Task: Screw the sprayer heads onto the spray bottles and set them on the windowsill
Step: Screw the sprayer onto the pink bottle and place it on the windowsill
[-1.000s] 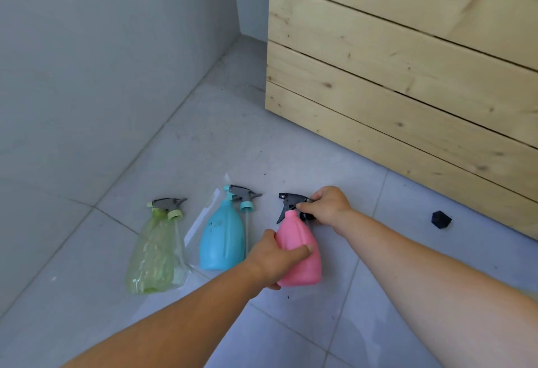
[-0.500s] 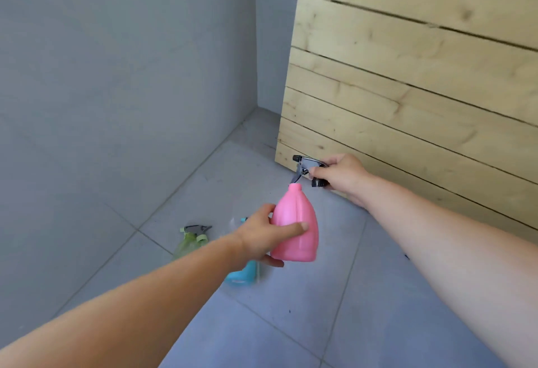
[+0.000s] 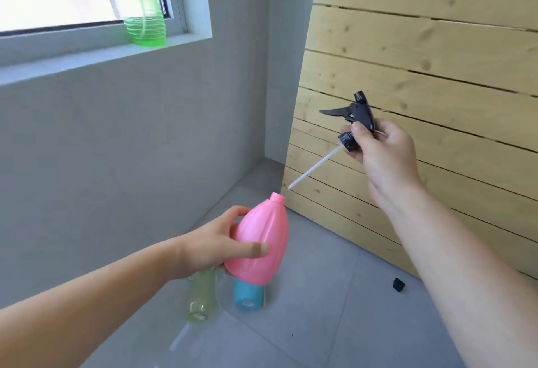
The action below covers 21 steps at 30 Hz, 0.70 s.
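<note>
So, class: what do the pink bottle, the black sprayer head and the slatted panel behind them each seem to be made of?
Pink bottle: opaque plastic by its look, smooth with a soft sheen and moulded ribs.
Black sprayer head: hard plastic, probably, matt black, with a thin white dip tube.
Slatted panel: unpainted pale wood, with knots and grain showing.

Left hand [image 3: 215,247]: closed around the belly of the pink bottle [image 3: 260,244], thumb across its front, forearm reaching in from lower left.
Right hand [image 3: 384,152]: above and right of the pink bottle, fingers pinching the black sprayer head [image 3: 356,119], forearm bare.
</note>
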Tool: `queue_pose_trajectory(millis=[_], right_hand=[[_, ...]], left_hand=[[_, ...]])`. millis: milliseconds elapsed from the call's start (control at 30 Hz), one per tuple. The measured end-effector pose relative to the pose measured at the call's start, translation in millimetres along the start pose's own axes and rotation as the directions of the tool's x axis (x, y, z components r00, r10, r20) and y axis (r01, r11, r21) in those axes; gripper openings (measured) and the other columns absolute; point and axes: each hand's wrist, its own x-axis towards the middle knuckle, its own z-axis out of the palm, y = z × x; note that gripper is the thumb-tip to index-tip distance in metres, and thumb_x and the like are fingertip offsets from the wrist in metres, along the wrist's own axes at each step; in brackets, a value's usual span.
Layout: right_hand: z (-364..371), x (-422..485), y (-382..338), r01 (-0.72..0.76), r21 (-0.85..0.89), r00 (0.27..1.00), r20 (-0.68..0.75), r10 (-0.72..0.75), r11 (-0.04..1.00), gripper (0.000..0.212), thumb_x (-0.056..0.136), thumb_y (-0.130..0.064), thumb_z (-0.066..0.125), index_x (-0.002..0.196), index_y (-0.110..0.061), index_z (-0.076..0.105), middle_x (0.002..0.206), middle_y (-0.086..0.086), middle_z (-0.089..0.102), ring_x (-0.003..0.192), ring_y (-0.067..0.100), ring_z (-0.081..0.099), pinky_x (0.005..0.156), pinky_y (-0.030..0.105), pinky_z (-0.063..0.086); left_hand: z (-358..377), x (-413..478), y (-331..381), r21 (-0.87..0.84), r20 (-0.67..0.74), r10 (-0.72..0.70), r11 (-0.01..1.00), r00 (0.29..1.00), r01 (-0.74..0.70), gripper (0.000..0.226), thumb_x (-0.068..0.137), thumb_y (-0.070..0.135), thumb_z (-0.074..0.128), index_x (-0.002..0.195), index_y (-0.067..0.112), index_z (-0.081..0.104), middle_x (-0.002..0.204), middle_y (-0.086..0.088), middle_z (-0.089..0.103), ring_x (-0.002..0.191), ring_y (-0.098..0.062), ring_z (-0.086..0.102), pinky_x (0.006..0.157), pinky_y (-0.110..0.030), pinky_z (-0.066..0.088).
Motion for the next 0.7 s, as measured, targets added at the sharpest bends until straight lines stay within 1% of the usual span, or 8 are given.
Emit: queue_pose_trajectory(millis=[67, 133, 233, 367, 433, 533, 600, 700], right_hand=[[-1, -9, -6, -0.014, 0.091, 1.000, 0.002, 0.013, 0.996, 0.008, 0.093, -0.017, 0.063, 0.098, -0.015, 0.068, 0.089, 0.002, 0.078, 0.085, 0.017, 0.074, 0.079, 0.031, 0.060], [0, -14, -6, -0.026, 0.099, 1.000, 0.018, 0.024, 0.995, 0.007, 0.095, -0.015, 0.062, 0.098, -0.014, 0.068, 0.090, 0.005, 0.077, 0.085, 0.018, 0.073, 0.079, 0.032, 0.060], [3, -17, -2, -0.045, 0.091, 0.997, 0.062, 0.039, 0.995, 0.007, 0.096, -0.012, 0.060, 0.096, -0.014, 0.067, 0.090, 0.007, 0.076, 0.082, 0.016, 0.072, 0.077, 0.030, 0.059], [8, -18, 8, -0.086, 0.069, 0.989, 0.127, 0.077, 0.994, 0.008, 0.096, -0.009, 0.059, 0.099, -0.012, 0.066, 0.093, 0.010, 0.076, 0.080, 0.013, 0.073, 0.075, 0.028, 0.058], [12, -22, 13, -0.159, 0.059, 0.963, 0.227, 0.142, 0.985, 0.010, 0.096, -0.007, 0.059, 0.102, -0.009, 0.066, 0.093, 0.011, 0.075, 0.085, 0.019, 0.072, 0.078, 0.032, 0.058], [18, -30, 21, -0.241, -0.021, 0.885, 0.405, 0.229, 0.970, 0.016, 0.097, -0.004, 0.058, 0.110, -0.006, 0.065, 0.095, 0.012, 0.075, 0.088, 0.024, 0.069, 0.080, 0.035, 0.060], [20, -35, 26, -0.239, -0.064, 0.856, 0.457, 0.241, 0.969, 0.020, 0.097, -0.004, 0.056, 0.116, -0.002, 0.063, 0.097, 0.013, 0.075, 0.087, 0.022, 0.070, 0.081, 0.034, 0.062], [21, -34, 30, -0.227, -0.113, 0.841, 0.479, 0.253, 0.967, 0.022, 0.099, -0.006, 0.054, 0.120, -0.002, 0.060, 0.100, 0.012, 0.075, 0.087, 0.019, 0.070, 0.081, 0.033, 0.061]], left_hand=[[1, -5, 2, 0.007, -0.007, 0.015, 1.000, 1.000, -0.015, 0.089, 0.055, 0.050, 0.087, 0.134, 0.039, 0.049, 0.126, 0.004, 0.068, 0.109, -0.016, 0.073, 0.074, -0.031, 0.064], [3, -7, 5, -0.004, -0.007, 0.033, 0.999, 0.999, -0.033, 0.088, 0.055, 0.050, 0.087, 0.134, 0.036, 0.051, 0.127, 0.003, 0.068, 0.109, -0.016, 0.072, 0.071, -0.026, 0.061], [4, -7, 6, -0.016, -0.006, 0.055, 0.998, 0.998, -0.055, 0.084, 0.057, 0.047, 0.088, 0.133, 0.035, 0.053, 0.126, 0.002, 0.069, 0.109, -0.015, 0.073, 0.075, -0.028, 0.062], [5, -1, 6, -0.008, 0.006, 0.087, 0.996, 0.996, -0.087, 0.079, 0.063, 0.039, 0.090, 0.133, 0.035, 0.053, 0.125, 0.002, 0.070, 0.108, -0.012, 0.074, 0.080, -0.030, 0.063], [7, 3, 7, 0.008, 0.009, 0.104, 0.995, 0.995, -0.104, 0.076, 0.066, 0.036, 0.090, 0.133, 0.035, 0.053, 0.124, 0.003, 0.070, 0.106, -0.010, 0.074, 0.080, -0.027, 0.062], [10, 8, 9, 0.020, 0.008, 0.134, 0.991, 0.991, -0.134, 0.074, 0.069, 0.035, 0.089, 0.133, 0.036, 0.053, 0.122, 0.005, 0.070, 0.102, -0.007, 0.074, 0.075, -0.022, 0.060], [11, 11, 10, 0.019, 0.012, 0.152, 0.988, 0.988, -0.152, 0.075, 0.067, 0.038, 0.088, 0.133, 0.036, 0.053, 0.120, 0.005, 0.070, 0.101, -0.006, 0.073, 0.074, -0.021, 0.059], [12, 17, 12, 0.030, 0.021, 0.163, 0.986, 0.986, -0.163, 0.074, 0.067, 0.038, 0.088, 0.132, 0.035, 0.054, 0.118, 0.006, 0.070, 0.097, -0.004, 0.073, 0.073, -0.020, 0.058]])
